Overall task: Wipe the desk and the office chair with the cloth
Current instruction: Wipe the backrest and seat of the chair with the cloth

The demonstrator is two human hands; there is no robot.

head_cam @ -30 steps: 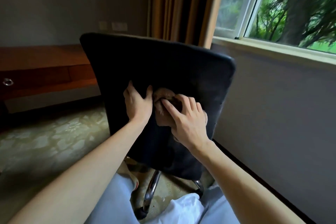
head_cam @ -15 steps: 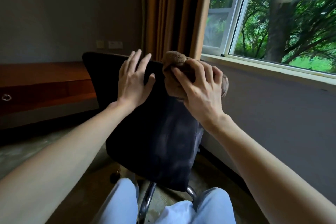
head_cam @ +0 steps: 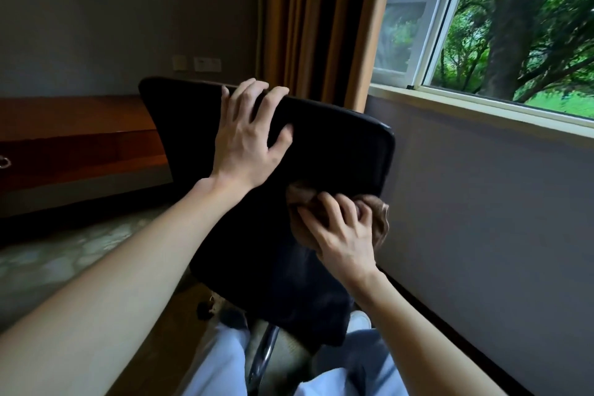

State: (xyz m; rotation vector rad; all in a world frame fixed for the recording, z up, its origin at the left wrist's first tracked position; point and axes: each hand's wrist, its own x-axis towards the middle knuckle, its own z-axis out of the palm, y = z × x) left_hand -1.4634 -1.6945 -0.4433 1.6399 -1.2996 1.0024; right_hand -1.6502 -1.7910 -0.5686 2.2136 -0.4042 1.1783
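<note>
The black office chair (head_cam: 334,151) stands in front of me with its backrest facing me. My left hand (head_cam: 247,141) lies on the backrest's upper edge, fingers curled over the top. My right hand (head_cam: 340,231) presses a crumpled brown cloth (head_cam: 381,219) against the right side of the backrest, below its top corner. The wooden desk (head_cam: 70,125) runs along the wall at the left, behind the chair. Part of the cloth is hidden under my fingers.
A grey wall (head_cam: 482,219) with a window sill (head_cam: 482,106) is close on the right. Brown curtains (head_cam: 315,19) hang behind the chair. The chair's chrome leg (head_cam: 260,360) shows between my knees. Patterned carpet (head_cam: 64,254) covers the floor at the left.
My right hand has dragged the cloth down from the top edge to the right side of the backrest. My left hand has slid up and now grips the top edge.
</note>
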